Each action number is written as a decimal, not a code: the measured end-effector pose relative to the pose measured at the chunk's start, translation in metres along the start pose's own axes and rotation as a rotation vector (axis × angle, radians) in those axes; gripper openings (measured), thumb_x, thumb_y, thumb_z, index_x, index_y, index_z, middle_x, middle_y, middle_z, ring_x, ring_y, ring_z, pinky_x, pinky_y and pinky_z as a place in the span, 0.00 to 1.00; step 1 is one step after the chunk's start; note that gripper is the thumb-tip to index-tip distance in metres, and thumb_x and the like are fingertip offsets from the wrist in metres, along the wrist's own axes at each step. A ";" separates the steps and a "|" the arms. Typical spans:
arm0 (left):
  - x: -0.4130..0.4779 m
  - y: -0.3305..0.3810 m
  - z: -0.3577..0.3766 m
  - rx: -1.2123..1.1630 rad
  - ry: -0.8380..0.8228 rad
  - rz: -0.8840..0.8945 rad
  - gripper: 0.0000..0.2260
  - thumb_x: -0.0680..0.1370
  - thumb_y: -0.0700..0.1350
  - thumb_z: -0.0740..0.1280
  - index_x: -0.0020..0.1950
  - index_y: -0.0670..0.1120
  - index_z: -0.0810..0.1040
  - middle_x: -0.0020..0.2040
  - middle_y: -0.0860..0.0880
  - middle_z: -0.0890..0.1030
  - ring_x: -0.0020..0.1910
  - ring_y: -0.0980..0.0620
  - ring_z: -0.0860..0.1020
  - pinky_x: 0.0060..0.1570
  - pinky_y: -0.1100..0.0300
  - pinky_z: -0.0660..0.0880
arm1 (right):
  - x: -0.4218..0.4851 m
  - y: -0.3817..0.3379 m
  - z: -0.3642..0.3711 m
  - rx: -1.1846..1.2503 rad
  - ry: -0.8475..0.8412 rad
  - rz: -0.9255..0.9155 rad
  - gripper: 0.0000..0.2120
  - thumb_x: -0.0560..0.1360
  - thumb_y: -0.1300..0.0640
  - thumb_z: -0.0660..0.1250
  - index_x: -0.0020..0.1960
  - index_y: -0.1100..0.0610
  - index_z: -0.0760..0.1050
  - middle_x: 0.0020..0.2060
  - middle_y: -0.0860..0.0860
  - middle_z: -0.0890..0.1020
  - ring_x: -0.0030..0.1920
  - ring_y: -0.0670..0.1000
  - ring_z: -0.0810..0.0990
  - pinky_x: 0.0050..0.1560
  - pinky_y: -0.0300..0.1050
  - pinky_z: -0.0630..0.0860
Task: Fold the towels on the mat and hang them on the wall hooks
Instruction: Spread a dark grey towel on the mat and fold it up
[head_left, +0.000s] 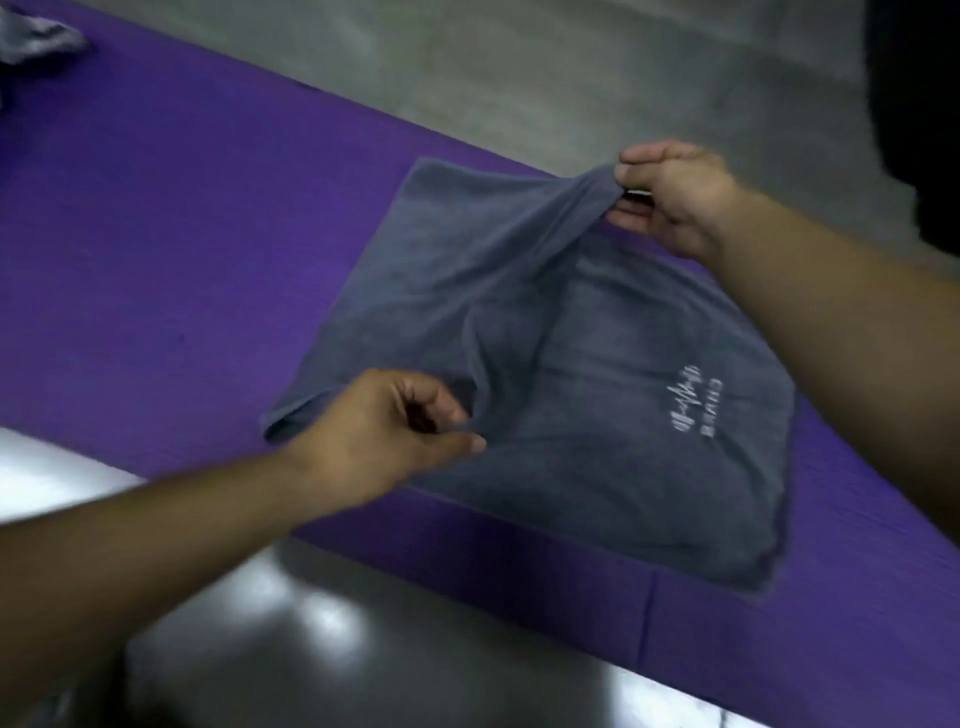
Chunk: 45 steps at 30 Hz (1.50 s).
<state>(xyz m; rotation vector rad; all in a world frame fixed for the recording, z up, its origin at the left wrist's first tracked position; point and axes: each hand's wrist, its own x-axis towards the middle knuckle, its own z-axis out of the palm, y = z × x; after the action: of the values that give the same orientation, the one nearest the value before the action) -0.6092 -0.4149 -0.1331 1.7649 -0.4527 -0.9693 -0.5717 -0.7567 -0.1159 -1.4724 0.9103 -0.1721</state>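
Note:
A grey towel (597, 415) with a small white logo lies on the purple mat (156, 234), its left half folded over the rest. My left hand (379, 431) pinches the near corner of that folded layer. My right hand (670, 197) pinches the far corner and holds it lifted off the mat, so the cloth stretches between both hands. No wall hooks are in view.
A second grey towel (36, 34) lies crumpled at the mat's far left corner. Grey concrete floor (571, 67) runs beyond the mat. A glossy dark floor (363, 649) with bright reflections lies in front of the mat's near edge. Something dark (914, 104) stands at the right edge.

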 end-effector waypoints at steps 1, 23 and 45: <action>0.001 -0.005 0.034 -0.028 0.018 0.011 0.06 0.70 0.38 0.79 0.37 0.40 0.82 0.32 0.46 0.82 0.33 0.57 0.75 0.35 0.64 0.72 | 0.001 0.008 -0.022 0.015 0.019 0.021 0.10 0.78 0.66 0.66 0.45 0.52 0.74 0.42 0.51 0.81 0.39 0.49 0.82 0.43 0.47 0.83; 0.028 -0.058 0.360 0.561 0.186 0.254 0.10 0.72 0.56 0.74 0.37 0.52 0.80 0.32 0.58 0.78 0.36 0.58 0.77 0.51 0.50 0.73 | 0.010 0.141 -0.235 -0.028 0.228 -0.047 0.27 0.76 0.66 0.68 0.72 0.56 0.68 0.53 0.48 0.80 0.51 0.49 0.82 0.37 0.40 0.80; 0.047 -0.083 0.239 1.090 0.323 0.125 0.38 0.70 0.74 0.57 0.77 0.57 0.64 0.81 0.43 0.54 0.81 0.43 0.49 0.74 0.30 0.42 | -0.029 0.210 -0.229 -1.104 0.115 -0.163 0.34 0.80 0.34 0.51 0.81 0.49 0.51 0.81 0.51 0.49 0.79 0.58 0.48 0.77 0.57 0.49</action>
<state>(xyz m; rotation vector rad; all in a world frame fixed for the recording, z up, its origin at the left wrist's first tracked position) -0.7794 -0.5574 -0.2623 2.7467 -0.9761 -0.2927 -0.8200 -0.8837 -0.2560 -2.5772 1.0268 0.1704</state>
